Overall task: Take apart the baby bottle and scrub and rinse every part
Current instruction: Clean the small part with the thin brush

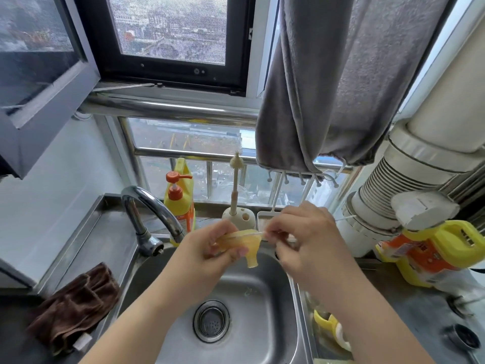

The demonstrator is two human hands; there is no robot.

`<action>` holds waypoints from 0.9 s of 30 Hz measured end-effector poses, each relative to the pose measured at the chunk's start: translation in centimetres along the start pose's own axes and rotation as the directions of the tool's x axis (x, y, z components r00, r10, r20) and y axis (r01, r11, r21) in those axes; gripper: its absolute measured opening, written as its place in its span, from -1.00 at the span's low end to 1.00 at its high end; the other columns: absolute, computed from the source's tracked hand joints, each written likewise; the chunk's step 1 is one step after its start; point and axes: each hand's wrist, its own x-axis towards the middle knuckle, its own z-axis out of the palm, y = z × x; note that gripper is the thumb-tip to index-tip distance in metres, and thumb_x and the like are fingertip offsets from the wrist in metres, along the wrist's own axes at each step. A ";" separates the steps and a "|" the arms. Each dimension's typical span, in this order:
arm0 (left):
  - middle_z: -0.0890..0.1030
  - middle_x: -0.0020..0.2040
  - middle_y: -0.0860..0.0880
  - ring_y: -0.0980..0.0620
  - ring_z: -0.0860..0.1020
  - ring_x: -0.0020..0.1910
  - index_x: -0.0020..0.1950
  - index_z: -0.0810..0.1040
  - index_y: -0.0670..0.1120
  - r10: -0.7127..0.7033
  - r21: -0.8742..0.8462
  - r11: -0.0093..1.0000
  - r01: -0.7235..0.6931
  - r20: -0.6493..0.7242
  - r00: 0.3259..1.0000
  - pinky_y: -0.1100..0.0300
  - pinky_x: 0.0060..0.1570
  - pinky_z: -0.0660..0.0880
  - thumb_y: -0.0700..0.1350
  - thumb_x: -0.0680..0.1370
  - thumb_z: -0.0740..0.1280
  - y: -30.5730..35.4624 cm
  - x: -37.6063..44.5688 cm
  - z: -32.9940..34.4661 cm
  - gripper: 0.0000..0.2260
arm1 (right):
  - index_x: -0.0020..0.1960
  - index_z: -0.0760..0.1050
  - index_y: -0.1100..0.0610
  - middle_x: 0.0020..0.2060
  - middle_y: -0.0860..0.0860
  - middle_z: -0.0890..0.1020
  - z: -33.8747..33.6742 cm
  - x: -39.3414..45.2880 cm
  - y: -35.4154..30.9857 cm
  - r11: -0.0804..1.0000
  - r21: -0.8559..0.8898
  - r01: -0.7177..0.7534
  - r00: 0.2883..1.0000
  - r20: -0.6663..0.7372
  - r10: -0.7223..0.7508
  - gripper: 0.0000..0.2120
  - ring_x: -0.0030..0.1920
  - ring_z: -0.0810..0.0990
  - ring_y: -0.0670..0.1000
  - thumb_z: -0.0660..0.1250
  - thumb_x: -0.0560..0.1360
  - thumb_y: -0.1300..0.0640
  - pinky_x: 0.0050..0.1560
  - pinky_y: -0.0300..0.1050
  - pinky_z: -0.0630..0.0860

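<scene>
We look down past our forearms into the steel sink (183,271), the drain strainer (211,321) sitting at six o'clock beneath the action. Over the basin, our left hand (210,248) curls round the amber silicone nipple (242,244), fingers pinching its wide skirt so the tip points down at five o'clock. At three o'clock of it, our right hand (301,237) pinches a thin straw brush (248,233), thumb and fingertips closed on the wire, bristles lying across the nipple's base. That nipple looks soft, light and slick when wet, we'd say: grip the thicker flange, not the thin tip, which folds and could tear. At four o'clock a yellow bottle part (325,321) waits on the counter. Farther out, the tap (152,206) arches at ten o'clock, the soap pump bottle (179,200) at eleven, and the tall bottle brush (235,185) stands upright in its holder at twelve.
</scene>
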 end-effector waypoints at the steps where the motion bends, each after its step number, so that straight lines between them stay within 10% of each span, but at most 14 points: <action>1: 0.44 -0.37 0.05 0.12 0.35 -0.38 -0.23 0.51 0.05 -0.006 -0.021 1.000 0.006 -0.006 1.000 0.24 -0.35 0.25 0.11 0.37 0.36 0.1 0.0 -0.3 -0.84 | -0.33 0.54 -0.02 -0.40 -0.23 0.49 -0.3 -0.1 0.6 1.000 0.011 -0.016 1.000 -0.021 0.016 -0.93 -0.29 0.43 -0.04 0.39 0.27 0.14 -0.22 -0.09 0.35; 8: 0.59 -0.09 -0.03 0.06 0.55 -0.14 -0.06 0.56 0.04 -0.087 -0.257 0.961 0.106 0.083 0.993 0.24 -0.13 0.48 0.04 0.33 0.47 0.8 0.0 0.4 -0.76 | -0.31 0.56 -0.02 -0.40 -0.22 0.51 -0.6 0.2 0.1 0.995 0.101 -0.026 1.000 -0.002 0.026 -0.95 -0.28 0.44 -0.06 0.38 0.30 0.12 -0.19 -0.05 0.41; 27: 0.52 -0.40 -0.06 0.07 0.42 -0.39 -0.25 0.55 -0.13 -0.164 -0.121 0.980 0.161 -0.017 0.986 0.20 -0.34 0.31 0.12 0.21 0.48 0.6 1.0 0.3 -0.66 | -0.37 0.48 -0.02 -0.42 -0.15 0.49 0.0 -0.2 0.7 0.995 -0.105 -0.002 1.000 -0.003 0.002 -0.94 -0.27 0.36 -0.07 0.30 0.27 0.10 -0.19 -0.10 0.34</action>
